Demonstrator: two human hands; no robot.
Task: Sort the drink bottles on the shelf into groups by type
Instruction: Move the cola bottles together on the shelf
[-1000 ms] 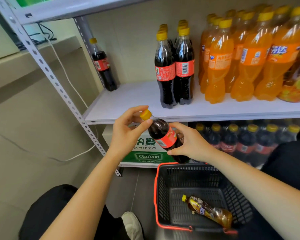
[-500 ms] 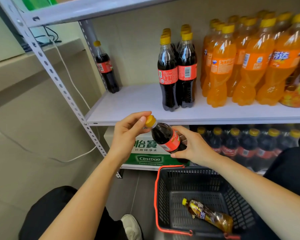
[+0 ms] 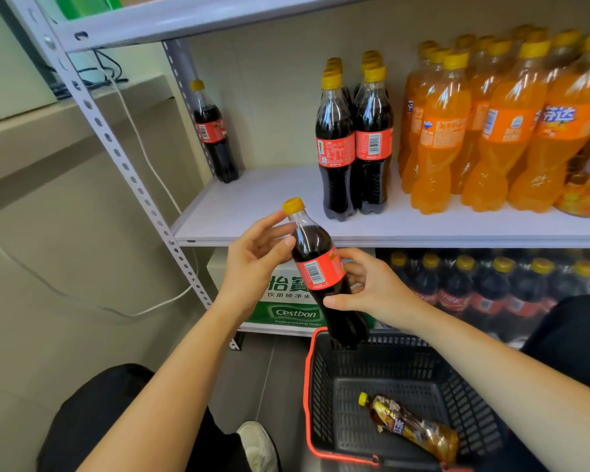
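I've got one cola (image 3: 321,270) in both hands: left hand (image 3: 252,264) pinching the neck, right hand (image 3: 372,291) wrapped round the label, just below the shelf (image 3: 273,206). Cola group (image 3: 355,144) and orange sodas (image 3: 491,131) stand sorted. Stray cola (image 3: 212,131) far left, tea bottle (image 3: 413,427) in the basket (image 3: 321,403): both left to do.

Bright, even indoor light; soft white glare streaks the held dark cola bottle with yellow cap (image 3: 312,243) and the orange plastic soda bottles (image 3: 498,131). Beneath the pale grey metal shelf (image 3: 252,206) the lower tier lies in shadow. Wide-angle distortion bends the perforated grey steel upright (image 3: 118,149); the frame's edges look soft
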